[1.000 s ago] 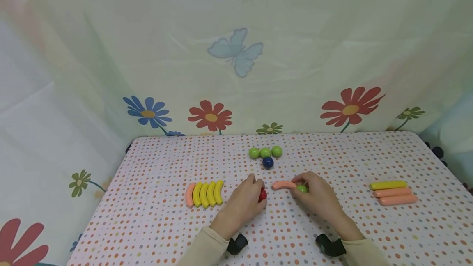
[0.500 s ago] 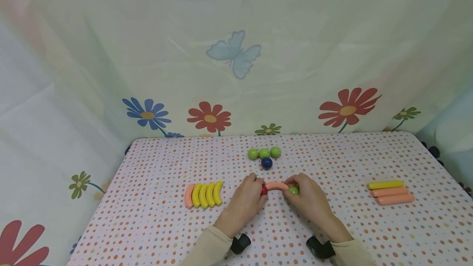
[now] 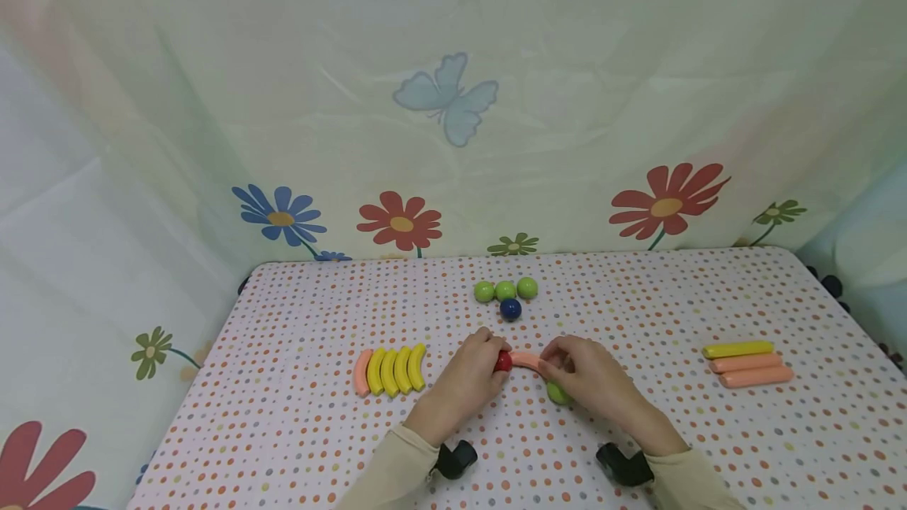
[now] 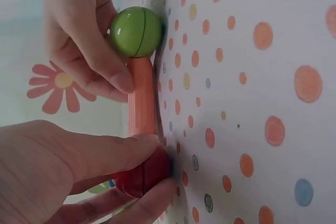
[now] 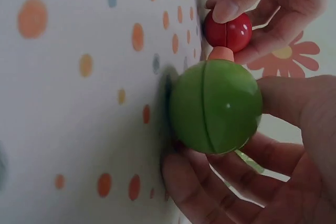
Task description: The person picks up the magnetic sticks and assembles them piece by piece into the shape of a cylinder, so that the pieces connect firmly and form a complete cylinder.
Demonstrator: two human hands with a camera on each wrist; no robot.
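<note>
My left hand point(image 3: 464, 376) pinches a glossy red ball point(image 3: 504, 361) between thumb and fingers, low over the dotted cloth. Against that ball lies one end of a curved pink stick point(image 3: 526, 360). My right hand point(image 3: 595, 376) pinches this stick near its other end, thumb along its side in the left wrist view. A green ball point(image 4: 137, 31) sits on that end, just beyond the right thumb. The right wrist view has the green ball point(image 5: 215, 106) large in front, with the right fingers curled behind it and most of the stick hidden.
At the back of the table point(image 3: 340, 455) are three green balls point(image 3: 505, 290) in a row and a dark blue ball point(image 3: 510, 309). To the left lie several curved yellow sticks point(image 3: 389, 373) beside a curved pink one point(image 3: 363, 373). Straight yellow and pink sticks point(image 3: 747, 363) lie right.
My right hand has brought the pink stick leftward to the red ball. Since then the stick's right end, with the green ball, has swung toward the front. My left hand still holds the red ball.
</note>
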